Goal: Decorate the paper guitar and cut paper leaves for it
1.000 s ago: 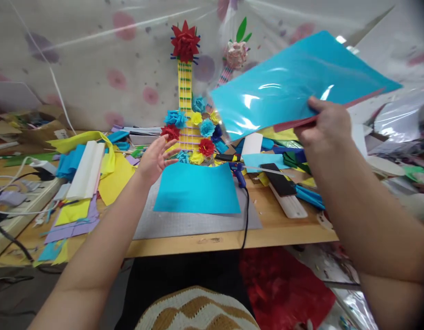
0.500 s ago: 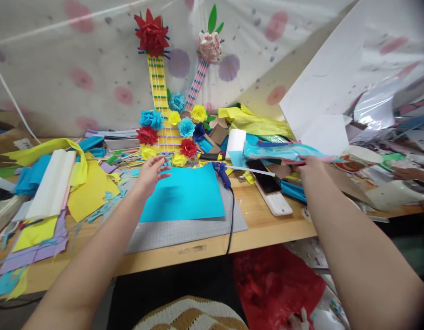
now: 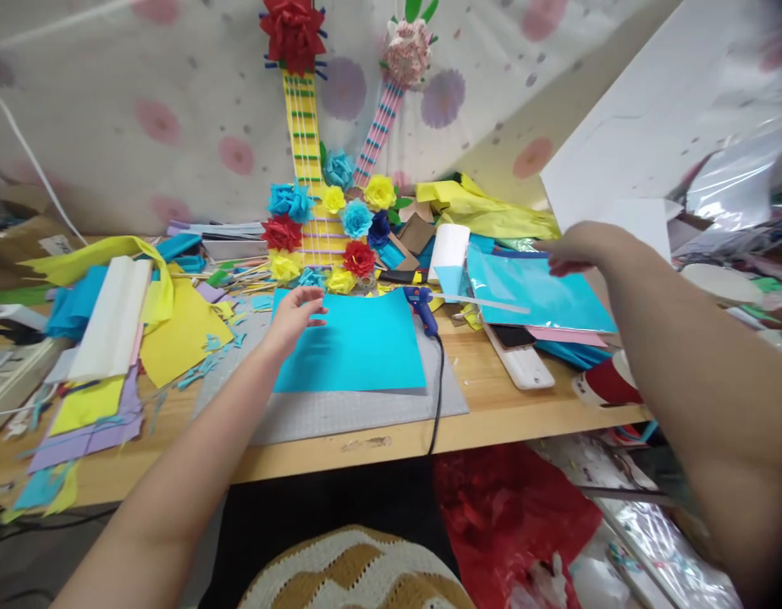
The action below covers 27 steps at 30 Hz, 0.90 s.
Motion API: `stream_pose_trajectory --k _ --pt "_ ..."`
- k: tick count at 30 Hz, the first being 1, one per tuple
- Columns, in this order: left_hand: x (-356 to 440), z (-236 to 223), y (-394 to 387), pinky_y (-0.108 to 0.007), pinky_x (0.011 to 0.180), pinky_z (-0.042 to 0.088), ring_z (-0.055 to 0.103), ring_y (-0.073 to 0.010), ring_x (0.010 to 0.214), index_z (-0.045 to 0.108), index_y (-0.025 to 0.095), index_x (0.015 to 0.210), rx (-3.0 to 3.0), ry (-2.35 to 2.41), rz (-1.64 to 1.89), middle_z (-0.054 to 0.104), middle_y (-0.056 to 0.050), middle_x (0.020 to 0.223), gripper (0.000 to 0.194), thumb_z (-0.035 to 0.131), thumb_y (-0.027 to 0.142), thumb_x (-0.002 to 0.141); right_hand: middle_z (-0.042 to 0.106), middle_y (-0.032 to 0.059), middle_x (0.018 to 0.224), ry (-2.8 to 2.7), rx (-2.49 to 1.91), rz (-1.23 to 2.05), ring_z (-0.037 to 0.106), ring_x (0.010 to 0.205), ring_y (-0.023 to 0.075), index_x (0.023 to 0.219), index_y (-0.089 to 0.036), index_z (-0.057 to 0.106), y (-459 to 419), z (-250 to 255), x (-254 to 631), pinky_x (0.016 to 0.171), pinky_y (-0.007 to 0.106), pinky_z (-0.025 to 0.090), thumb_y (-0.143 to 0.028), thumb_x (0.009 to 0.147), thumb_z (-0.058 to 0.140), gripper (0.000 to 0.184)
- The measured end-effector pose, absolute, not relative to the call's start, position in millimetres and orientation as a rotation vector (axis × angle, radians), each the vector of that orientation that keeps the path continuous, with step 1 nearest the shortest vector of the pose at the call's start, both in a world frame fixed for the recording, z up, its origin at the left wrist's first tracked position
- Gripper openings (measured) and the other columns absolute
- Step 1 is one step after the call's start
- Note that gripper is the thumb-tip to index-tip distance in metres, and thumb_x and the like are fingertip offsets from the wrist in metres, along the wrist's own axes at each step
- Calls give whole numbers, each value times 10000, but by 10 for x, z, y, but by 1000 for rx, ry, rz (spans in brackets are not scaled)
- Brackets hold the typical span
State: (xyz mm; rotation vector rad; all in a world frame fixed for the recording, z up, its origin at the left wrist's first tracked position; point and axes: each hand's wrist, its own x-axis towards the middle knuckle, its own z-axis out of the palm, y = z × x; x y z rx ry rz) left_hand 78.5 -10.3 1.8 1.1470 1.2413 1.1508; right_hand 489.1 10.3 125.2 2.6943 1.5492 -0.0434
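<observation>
My left hand (image 3: 297, 320) is raised over the left part of a bright blue sheet (image 3: 359, 347), its fingers apart and holding nothing. The sheet lies flat on a grey cutting mat (image 3: 366, 414). On the right, my right hand (image 3: 581, 249) bends down at the far edge of a clear plastic packet of blue sheets (image 3: 531, 292). Blur and the hand itself hide whether its fingers grip that edge or only rest there. A blue glue gun (image 3: 422, 309) lies by the sheet's right edge. The packet partly covers a dark phone (image 3: 511, 337) and a white device (image 3: 527, 368).
Behind the mat stands a yellow paper guitar (image 3: 307, 135) with paper flowers. Rolled crepe paper (image 3: 108, 321) and paper scraps (image 3: 184, 326) lie left. A red-and-white cup (image 3: 610, 381) stands near the front edge. The glue gun's cord (image 3: 438, 406) hangs over that edge.
The packet has come down flatter, its blue face now showing over the phone. My right hand has shifted up over its far edge. My left hand stays over the sheet as the view tilts slightly.
</observation>
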Motion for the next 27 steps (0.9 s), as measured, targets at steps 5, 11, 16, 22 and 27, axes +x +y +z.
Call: stream_pose_trajectory --k 5,11,16,22,27 --pt "466 -261 -32 -338 732 486 574 -169 794 580 178 853 1501 1593 1167 602 -49 901 203 545 249 665 663 80 729 1976 2460 47 572 692 164 715 -152 661 -20 1572 3546 635 307 367 -495 817 437 422" --pt "82 -565 -41 -379 898 395 525 -230 1013 542 180 966 1643 1872 1020 572 -79 1006 363 626 280 627 653 149 935 2301 1918 33 587 898 271 906 -148 638 -121 940 2557 694 332 421 -447 798 491 350" --pt "38 -530 -80 -394 873 396 513 -272 1037 478 175 1027 1484 1866 1019 521 -125 1078 711 781 202 385 658 130 934 2334 1924 -120 595 897 260 866 -178 645 -33 340 2471 721 344 438 -422 802 497 293" --pt "34 -345 -89 -312 595 449 600 -218 708 502 134 1041 1178 1670 861 615 -111 915 670 738 141 414 645 111 1004 2454 2029 -195 585 939 248 946 -185 625 50 136 2482 766 344 444 -367 805 494 265" --pt "-265 -141 -161 -275 649 467 611 -190 729 633 157 785 1110 1270 944 665 -32 767 325 700 168 468 543 138 1226 2738 1788 -305 481 1138 269 1183 -137 529 147 48 2484 934 373 379 -418 790 540 483"
